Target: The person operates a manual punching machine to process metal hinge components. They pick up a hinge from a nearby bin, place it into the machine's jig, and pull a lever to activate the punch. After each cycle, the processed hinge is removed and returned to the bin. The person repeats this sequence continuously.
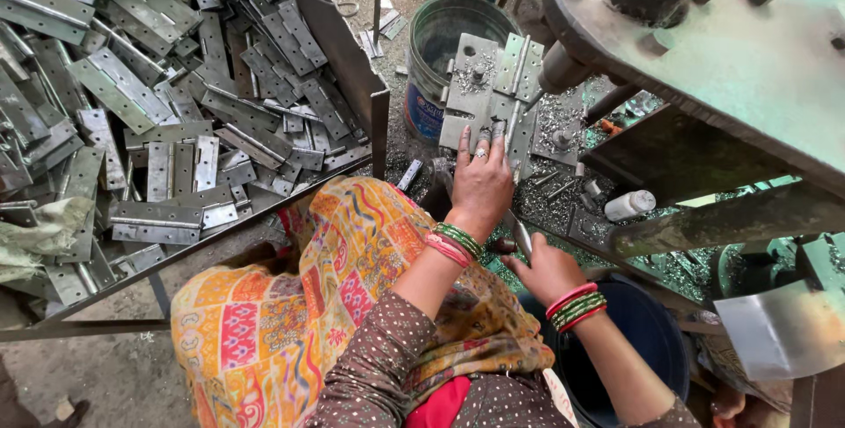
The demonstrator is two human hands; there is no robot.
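Observation:
My left hand (481, 183) lies flat on the machine's work plate, fingertips pressing a grey metal hinge (503, 92) that lies opened out there. A ring is on one finger and green and red bangles are on the wrist. My right hand (543, 269) is lower, closed around a slim metal handle (519, 236) that sticks up between the two hands. It wears matching bangles. Metal shavings cover the plate around the hinge.
A big metal tray (352, 58) at left is heaped with several grey hinges (158, 84). A green bucket (449, 27) stands behind the plate. The green machine body (748, 49) overhangs at right. A small white bottle (630, 205) and a dark blue tub (651, 331) sit by my right arm.

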